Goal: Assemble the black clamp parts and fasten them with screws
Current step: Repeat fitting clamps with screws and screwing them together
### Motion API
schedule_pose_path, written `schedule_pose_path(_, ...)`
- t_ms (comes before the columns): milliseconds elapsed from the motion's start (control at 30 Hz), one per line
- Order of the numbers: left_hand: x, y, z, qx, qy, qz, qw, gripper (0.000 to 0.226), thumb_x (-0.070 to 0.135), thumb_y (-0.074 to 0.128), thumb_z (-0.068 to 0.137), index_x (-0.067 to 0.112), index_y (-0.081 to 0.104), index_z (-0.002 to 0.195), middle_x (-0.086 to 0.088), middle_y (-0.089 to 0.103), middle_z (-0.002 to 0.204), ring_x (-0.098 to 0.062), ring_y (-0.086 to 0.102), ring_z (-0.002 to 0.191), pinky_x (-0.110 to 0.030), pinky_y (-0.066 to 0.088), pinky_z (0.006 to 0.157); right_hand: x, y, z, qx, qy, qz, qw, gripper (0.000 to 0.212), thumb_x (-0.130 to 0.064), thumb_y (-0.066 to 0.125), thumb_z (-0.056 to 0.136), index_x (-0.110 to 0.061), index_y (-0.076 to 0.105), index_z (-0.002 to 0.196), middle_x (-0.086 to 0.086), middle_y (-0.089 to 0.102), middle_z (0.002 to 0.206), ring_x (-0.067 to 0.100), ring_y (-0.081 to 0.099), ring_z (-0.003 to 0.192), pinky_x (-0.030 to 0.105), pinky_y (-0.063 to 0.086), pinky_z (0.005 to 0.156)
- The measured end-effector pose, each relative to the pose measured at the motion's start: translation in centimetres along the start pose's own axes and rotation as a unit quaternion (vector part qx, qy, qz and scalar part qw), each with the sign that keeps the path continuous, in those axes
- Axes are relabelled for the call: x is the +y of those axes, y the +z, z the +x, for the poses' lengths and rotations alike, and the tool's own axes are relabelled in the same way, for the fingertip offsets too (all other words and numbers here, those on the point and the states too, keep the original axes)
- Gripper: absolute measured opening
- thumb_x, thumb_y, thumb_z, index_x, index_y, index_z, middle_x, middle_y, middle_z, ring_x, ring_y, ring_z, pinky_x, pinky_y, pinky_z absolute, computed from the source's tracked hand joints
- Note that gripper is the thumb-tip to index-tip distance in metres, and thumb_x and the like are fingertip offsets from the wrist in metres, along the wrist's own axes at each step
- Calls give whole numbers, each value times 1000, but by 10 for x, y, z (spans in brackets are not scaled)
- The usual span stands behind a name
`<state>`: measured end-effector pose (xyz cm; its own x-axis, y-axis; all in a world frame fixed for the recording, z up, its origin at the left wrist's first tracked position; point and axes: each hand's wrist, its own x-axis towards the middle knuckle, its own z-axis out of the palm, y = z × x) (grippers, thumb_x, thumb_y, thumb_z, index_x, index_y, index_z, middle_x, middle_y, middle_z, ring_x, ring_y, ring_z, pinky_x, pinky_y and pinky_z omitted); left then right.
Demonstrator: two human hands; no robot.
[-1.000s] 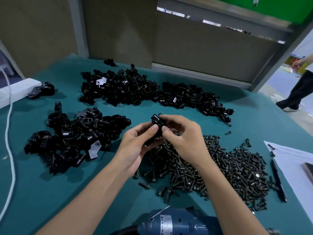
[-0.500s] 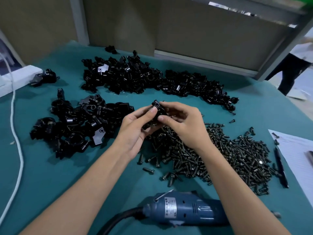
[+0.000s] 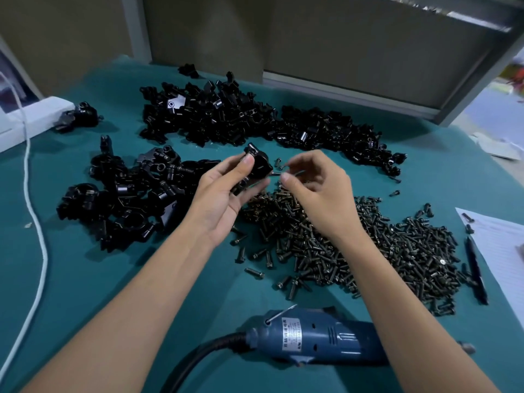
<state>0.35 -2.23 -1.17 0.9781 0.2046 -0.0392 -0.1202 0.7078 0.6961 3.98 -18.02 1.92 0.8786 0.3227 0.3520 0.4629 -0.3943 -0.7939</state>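
Above one screw pile (image 3: 368, 245), left fingers (image 3: 249, 161) grip one clamp (image 3: 259, 167); right fingers (image 3: 297, 163) unclear.

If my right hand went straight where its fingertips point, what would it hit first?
Most likely the black clamp part in the left hand, just ahead of the right hand; depth is unclear.
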Motion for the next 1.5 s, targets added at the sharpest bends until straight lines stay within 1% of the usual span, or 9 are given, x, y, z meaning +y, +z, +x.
schedule_pose_path(233,15,-6,5,21,48,-36,998,29,15,65,78,1,60,103,-20,66,111,-30,70,97,-37,60,82,-6,6,-10,-254,-92,-131,954,17,-1,68,87,-15,76,93,-7,74,92,2,65,86,11,49,83)
schedule_pose_path(533,20,-12,7,30,79,-63,994,26,15,65,81,3,59,103,-21,65,116,-32,68,105,-36,57,86,-4,9,-13,-275,-109,-173,939,26,0,63,88,-18,75,103,-7,72,101,0,60,92,5,42,80)
schedule_pose_path(633,17,-11,8,22,82,-49,995,27,15,65,81,3,58,104,-20,67,112,-32,68,104,-36,57,87,-5,20,-18,-300,-165,-200,918,24,-8,68,88,-16,74,111,-3,70,105,11,58,102,25,48,91)
schedule_pose_path(733,13,-9,8,14,79,-23,996,25,16,65,80,3,58,101,-19,68,109,-32,68,104,-36,57,87,-7,29,-22,-339,-185,-263,884,28,-9,62,92,-19,71,116,1,63,103,20,53,107,45,50,85)
schedule_pose_path(967,1,-4,6,4,66,23,998,24,14,64,81,1,58,100,-25,64,115,-30,68,104,-36,58,86,-4,31,-21,-346,-218,-335,849,29,0,53,88,-9,65,113,10,60,98,31,55,102,46,49,79)
schedule_pose_path(1100,-3,-6,6,4,57,38,998,25,16,66,79,2,60,98,-20,70,108,-28,69,103,-35,58,84,-5,25,-19,-308,-213,-289,881,19,-7,59,85,-9,67,103,6,65,94,27,60,92,42,49,78)
schedule_pose_path(1267,-6,-8,6,7,55,63,996,23,17,69,76,6,63,96,-14,72,100,-24,69,98,-31,58,81,-2,2,-7,-38,-62,-29,997,12,-5,77,79,-11,69,85,-4,70,76,8,67,68,22,57,67)
schedule_pose_path(1367,-9,-6,4,-12,49,88,995,21,18,71,74,11,64,93,-9,74,95,-22,71,93,-28,58,79,-1,-4,0,56,-1,118,991,13,-7,80,79,-14,69,83,4,73,77,19,73,72,36,61,73)
schedule_pose_path(1500,-16,-1,-2,-47,39,116,991,14,20,72,74,19,69,88,-6,75,94,-20,72,91,-25,57,77,1,2,4,70,11,182,981,15,-6,80,79,-15,68,80,2,73,76,21,73,74,47,60,76)
